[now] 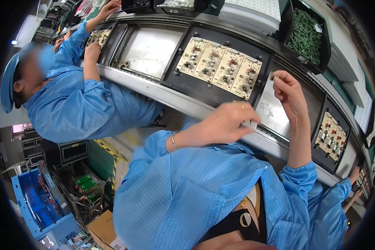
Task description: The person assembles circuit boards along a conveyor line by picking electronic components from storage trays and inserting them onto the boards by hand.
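My left hand (227,123), slightly blurred, is closed around a small whitish part (250,124) in front of the near edge of the line. Its exact kind is not clear. Raised over the bare metal to the right of the black carrier frame, my right hand (289,93) pinches a small dark green part (273,78) between thumb and fingertip. The black carrier frame (173,75) lies beyond my left hand and holds a panel of tan circuit boards (216,66) side by side. Capacitors and other small components stand on the boards. Neither hand touches the panel.
Farther back stand a black bin of green parts (306,39) and stacked white trays (254,14). Another carrier frame with boards (331,135) sits at right. A co-worker in blue (83,104) works at left; another person's hands show at far right. The metal rail (187,106) edges the line.
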The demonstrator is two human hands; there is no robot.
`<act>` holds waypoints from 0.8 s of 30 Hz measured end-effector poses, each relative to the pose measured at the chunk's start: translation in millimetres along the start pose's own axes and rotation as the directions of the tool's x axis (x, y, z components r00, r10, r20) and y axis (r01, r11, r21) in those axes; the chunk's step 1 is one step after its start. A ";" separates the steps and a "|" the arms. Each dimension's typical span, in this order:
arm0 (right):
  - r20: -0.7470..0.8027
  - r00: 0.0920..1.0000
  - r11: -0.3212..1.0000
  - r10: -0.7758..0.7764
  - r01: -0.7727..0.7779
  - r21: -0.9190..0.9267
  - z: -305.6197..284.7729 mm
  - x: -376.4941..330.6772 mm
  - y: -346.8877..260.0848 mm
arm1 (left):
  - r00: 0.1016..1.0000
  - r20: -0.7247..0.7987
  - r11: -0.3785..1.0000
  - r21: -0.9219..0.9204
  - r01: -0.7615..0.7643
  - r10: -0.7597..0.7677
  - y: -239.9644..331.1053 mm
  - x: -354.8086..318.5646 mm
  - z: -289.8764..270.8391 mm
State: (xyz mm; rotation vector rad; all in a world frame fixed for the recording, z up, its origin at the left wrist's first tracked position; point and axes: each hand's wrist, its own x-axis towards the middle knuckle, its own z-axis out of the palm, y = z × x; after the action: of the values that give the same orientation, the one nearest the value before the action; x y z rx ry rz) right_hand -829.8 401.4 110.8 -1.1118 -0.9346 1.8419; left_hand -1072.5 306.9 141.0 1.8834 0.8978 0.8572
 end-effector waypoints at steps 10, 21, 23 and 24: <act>-0.033 0.997 0.912 -0.075 0.055 -0.407 42.9 8.5 3.9 | 0.995 -0.096 0.842 0.536 0.066 -0.016 -49.9 33.7 -62.3; -0.018 0.974 0.730 -0.228 0.158 -0.665 50.0 7.3 3.2 | 1.000 0.008 0.809 0.588 -0.003 -0.003 -60.9 44.6 -55.6; -0.038 0.971 0.701 -0.237 0.144 -0.698 58.2 4.3 3.1 | 1.000 0.021 0.780 0.625 -0.016 0.004 -63.3 44.4 -54.2; -0.057 0.967 0.671 -0.249 0.130 -0.730 61.9 3.1 3.3 | 0.999 0.033 0.749 0.662 -0.030 0.011 -64.4 44.3 -53.8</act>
State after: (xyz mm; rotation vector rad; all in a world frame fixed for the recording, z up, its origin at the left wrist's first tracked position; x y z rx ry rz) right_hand -888.3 390.8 128.4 -1.5158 -1.6969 1.1817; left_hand -1110.5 389.6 114.1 2.5090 1.2862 0.5444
